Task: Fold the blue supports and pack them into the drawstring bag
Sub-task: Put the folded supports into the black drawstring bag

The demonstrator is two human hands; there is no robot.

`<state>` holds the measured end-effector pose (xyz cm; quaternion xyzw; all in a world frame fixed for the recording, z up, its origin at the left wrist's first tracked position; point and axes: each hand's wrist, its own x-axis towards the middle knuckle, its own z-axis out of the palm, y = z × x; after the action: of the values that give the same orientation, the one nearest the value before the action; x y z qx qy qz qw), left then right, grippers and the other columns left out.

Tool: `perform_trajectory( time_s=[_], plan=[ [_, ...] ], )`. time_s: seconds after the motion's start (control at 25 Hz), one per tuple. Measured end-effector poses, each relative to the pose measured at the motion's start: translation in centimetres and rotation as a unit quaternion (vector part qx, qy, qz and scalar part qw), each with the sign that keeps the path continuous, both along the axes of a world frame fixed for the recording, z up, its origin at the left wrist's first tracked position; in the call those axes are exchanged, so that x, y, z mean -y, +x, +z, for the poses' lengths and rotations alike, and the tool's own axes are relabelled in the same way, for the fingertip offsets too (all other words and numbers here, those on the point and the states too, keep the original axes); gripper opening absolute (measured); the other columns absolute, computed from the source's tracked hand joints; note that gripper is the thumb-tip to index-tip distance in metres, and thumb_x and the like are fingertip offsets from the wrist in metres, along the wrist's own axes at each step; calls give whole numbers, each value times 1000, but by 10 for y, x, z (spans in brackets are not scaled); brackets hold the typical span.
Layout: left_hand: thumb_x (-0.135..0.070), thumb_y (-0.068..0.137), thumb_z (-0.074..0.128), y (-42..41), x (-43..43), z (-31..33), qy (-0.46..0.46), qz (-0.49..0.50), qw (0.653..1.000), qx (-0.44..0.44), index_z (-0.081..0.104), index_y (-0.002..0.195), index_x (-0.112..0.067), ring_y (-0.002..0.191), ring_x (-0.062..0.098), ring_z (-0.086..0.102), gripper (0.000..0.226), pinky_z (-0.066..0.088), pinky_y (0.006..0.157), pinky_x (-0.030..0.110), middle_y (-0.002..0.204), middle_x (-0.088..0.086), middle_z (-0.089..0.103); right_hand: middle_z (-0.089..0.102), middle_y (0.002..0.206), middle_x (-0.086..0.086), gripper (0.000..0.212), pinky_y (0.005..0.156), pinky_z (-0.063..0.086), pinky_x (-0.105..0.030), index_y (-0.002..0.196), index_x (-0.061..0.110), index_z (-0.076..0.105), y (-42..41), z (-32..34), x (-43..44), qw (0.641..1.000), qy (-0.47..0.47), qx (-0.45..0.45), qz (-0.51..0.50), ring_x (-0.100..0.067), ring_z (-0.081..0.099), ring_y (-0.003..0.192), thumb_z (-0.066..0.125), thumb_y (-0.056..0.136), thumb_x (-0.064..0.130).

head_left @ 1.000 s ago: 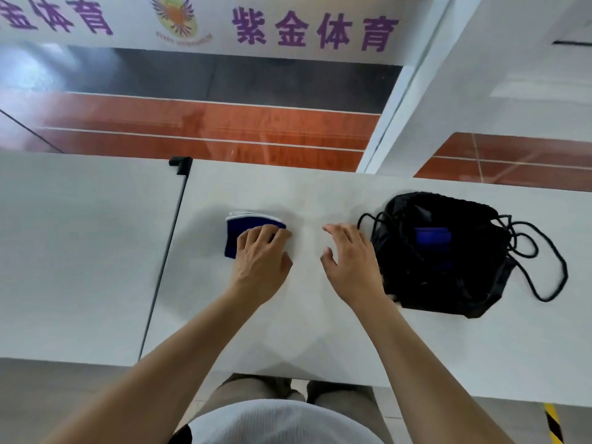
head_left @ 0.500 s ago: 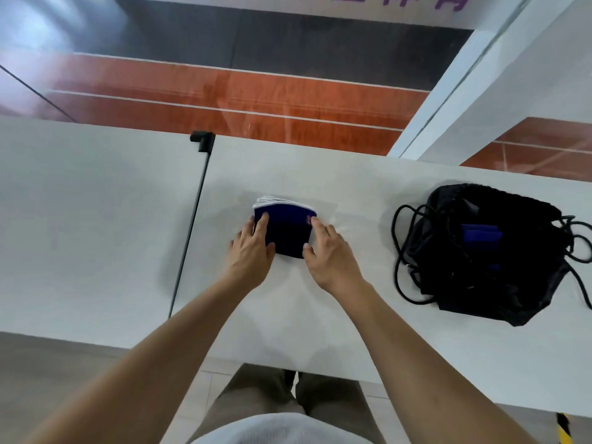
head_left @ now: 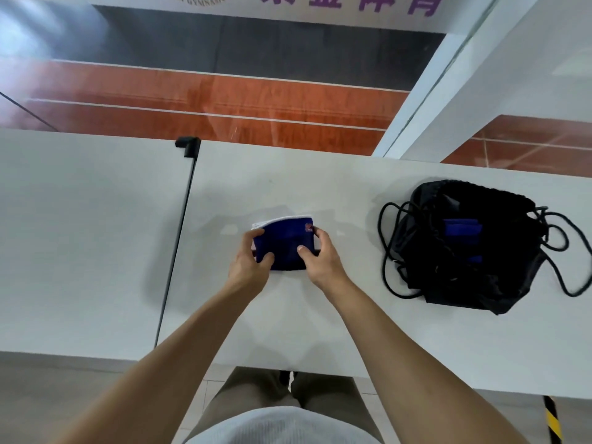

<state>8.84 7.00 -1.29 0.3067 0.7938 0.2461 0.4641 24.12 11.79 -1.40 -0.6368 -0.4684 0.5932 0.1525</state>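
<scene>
A dark blue support [head_left: 283, 243] with a white inner edge and a small red logo is held just above the white table [head_left: 320, 331], at its middle. My left hand [head_left: 251, 261] grips its left side, thumb on top. My right hand [head_left: 320, 259] grips its right side, thumb pressed on the front. To the right lies the black drawstring bag [head_left: 474, 270], mouth open, with another blue support [head_left: 461, 230] showing inside it. The bag's black cords [head_left: 389, 251] loop out on both sides.
A second white table [head_left: 83, 238] adjoins on the left, with a dark gap and a black clip [head_left: 188, 145] between them. Beyond the far edge runs an orange floor with white lines. A white pillar [head_left: 464, 75] rises at the back right.
My right hand has come left from beside the bag to the support. Both hands have taken hold of its sides and raised it off the table.
</scene>
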Motion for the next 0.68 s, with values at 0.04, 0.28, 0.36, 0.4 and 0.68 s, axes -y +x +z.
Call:
perform_trajectory(
  time_s=[0.04, 0.28, 0.36, 0.4, 0.68],
  plan=[
    [-18, 94, 59, 3, 2, 2, 3, -1, 1000, 18, 43, 127, -47, 91, 23, 66, 47, 60, 80, 45, 106, 4, 64, 59, 135, 2, 50, 100, 50, -33, 146, 26, 40, 5, 2, 2, 1000, -4, -6, -6, -19, 58, 120, 55, 99, 19],
    [-2, 91, 60, 38, 8, 23, 89, -19, 993, 69, 47, 127, -43, 91, 24, 67, 55, 58, 77, 42, 107, 3, 66, 66, 120, -2, 56, 81, 50, -15, 145, 22, 42, 47, 27, 14, 998, 4, -9, -64, -9, 64, 102, 62, 94, 13],
    [-1, 91, 61, 56, 3, 32, 125, -45, 989, 72, 47, 127, -42, 89, 22, 67, 57, 57, 74, 37, 107, 1, 66, 71, 109, -2, 44, 68, 49, -7, 134, 16, 55, 68, 39, 13, 994, 27, -12, -104, -10, 67, 93, 63, 91, 8],
    [-1, 91, 61, 66, 1, 35, 139, -57, 986, 74, 47, 128, -42, 89, 21, 66, 57, 55, 72, 33, 107, 1, 66, 71, 105, -2, 39, 65, 48, -7, 128, 15, 59, 78, 45, 12, 991, 34, -16, -131, -11, 68, 90, 65, 91, 9],
    [0, 92, 62, 151, -24, 68, 224, -152, 957, 104, 47, 128, -42, 89, 6, 65, 58, 56, 69, 24, 111, -5, 65, 77, 107, -5, 35, 92, 57, -43, 113, 19, 71, 162, 75, -2, 944, -27, -124, -304, -26, 72, 103, 73, 86, 41]
  ],
)
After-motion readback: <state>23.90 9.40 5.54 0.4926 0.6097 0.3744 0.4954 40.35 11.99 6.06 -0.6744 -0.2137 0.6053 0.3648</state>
